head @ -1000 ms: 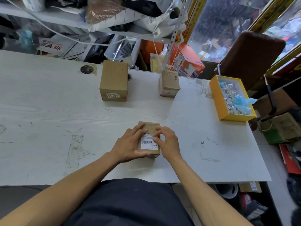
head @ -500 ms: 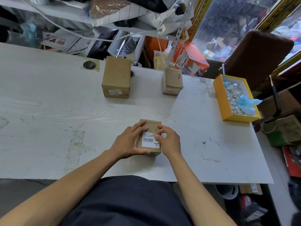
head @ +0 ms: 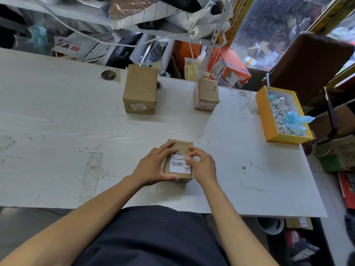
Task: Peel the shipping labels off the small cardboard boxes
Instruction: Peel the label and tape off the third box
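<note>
A small cardboard box (head: 181, 146) lies near the front edge of the white table (head: 57, 131). On its top is a white shipping label (head: 178, 166) with a barcode. My left hand (head: 153, 166) grips the box by its left side. My right hand (head: 201, 166) sits at the box's right side and pinches the label's upper right corner, which looks slightly lifted. Farther back stand a larger cardboard box (head: 140, 89) with a small "0275" label (head: 138, 107) on its front and a smaller cardboard box (head: 206, 94) with a red-printed label.
A yellow tray (head: 269, 120) holding crumpled paper scraps and blue plastic stands at the table's right edge. A brown chair back (head: 307, 64) rises behind it. Cluttered shelves, cables and an orange carton line the far edge. A round metal disc (head: 108, 75) sits back left.
My right hand's fingers have shifted up to the label's top right corner and begun lifting it. The left hand keeps holding the box, which has not moved on the table.
</note>
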The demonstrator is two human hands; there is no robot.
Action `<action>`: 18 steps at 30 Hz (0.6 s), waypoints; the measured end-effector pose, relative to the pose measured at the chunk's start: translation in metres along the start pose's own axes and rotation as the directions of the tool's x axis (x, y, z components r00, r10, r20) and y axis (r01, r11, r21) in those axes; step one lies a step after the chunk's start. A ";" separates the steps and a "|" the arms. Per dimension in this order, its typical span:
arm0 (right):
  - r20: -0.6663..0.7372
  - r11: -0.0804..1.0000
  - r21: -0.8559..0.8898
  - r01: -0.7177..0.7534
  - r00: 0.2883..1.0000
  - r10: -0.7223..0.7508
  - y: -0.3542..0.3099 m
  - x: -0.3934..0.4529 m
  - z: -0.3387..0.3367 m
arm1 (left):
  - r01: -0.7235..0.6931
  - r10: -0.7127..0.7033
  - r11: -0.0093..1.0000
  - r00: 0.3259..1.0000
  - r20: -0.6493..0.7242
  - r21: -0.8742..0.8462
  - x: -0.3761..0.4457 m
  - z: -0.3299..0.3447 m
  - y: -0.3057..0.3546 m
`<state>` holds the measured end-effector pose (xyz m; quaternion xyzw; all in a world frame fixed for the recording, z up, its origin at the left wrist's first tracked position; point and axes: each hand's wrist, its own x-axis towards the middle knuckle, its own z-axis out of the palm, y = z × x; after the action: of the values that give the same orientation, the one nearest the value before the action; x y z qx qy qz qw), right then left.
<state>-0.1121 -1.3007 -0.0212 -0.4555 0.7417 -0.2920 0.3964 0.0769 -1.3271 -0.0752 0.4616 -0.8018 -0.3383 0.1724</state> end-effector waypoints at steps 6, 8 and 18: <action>0.006 1.000 0.002 -0.009 1.000 0.009 -0.001 0.000 -0.001 | -0.016 0.016 1.000 1.000 0.003 -0.010 0.001 0.001 -0.002; 0.004 1.000 0.002 -0.010 1.000 0.010 0.000 0.000 -0.001 | -0.016 0.016 1.000 1.000 0.002 -0.012 0.000 0.001 -0.003; 0.018 1.000 0.022 -0.022 1.000 0.022 -0.002 -0.001 -0.002 | -0.015 0.015 0.999 1.000 0.003 -0.034 0.001 0.001 -0.003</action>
<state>-0.1127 -1.3000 -0.0185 -0.4455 0.7398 -0.2918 0.4112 0.0780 -1.3284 -0.0782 0.4518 -0.7996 -0.3515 0.1814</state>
